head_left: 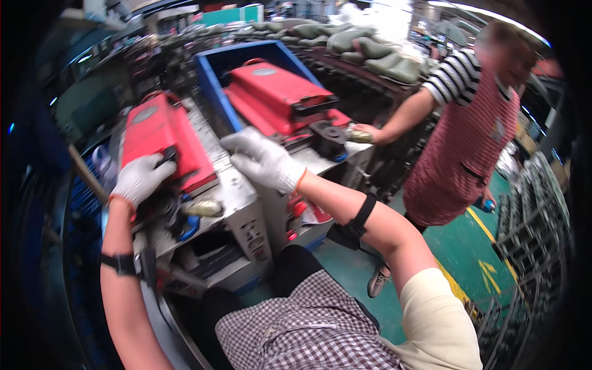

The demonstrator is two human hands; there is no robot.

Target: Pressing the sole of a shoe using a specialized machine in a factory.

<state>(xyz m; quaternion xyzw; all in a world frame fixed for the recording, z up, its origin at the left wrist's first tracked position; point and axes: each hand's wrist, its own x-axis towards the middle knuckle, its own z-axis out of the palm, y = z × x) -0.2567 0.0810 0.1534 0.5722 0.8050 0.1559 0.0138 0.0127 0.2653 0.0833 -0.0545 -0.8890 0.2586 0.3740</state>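
My left hand (pixel 140 180), in a white knitted glove with an orange cuff, is closed on the black handle (pixel 166 155) at the near end of a red machine cover (pixel 163 132). Just below that cover, a gold-coloured rounded piece (pixel 205 208) lies beside a blue ring-shaped part (pixel 187 228). My right hand (pixel 262 161), gloved the same way, is raised between the two machines with its fingers stretched out and nothing visible in them. Slightly blurred, it is nearest the grey machine body (pixel 237 194).
A second machine with a red cover (pixel 277 92) stands to the right, before a blue bin (pixel 216 86). A co-worker (pixel 462 142) at the right touches another gold-coloured piece (pixel 359 134) there. Green boots (pixel 388 65) lie piled behind; metal racks (pixel 536 228) line the right.
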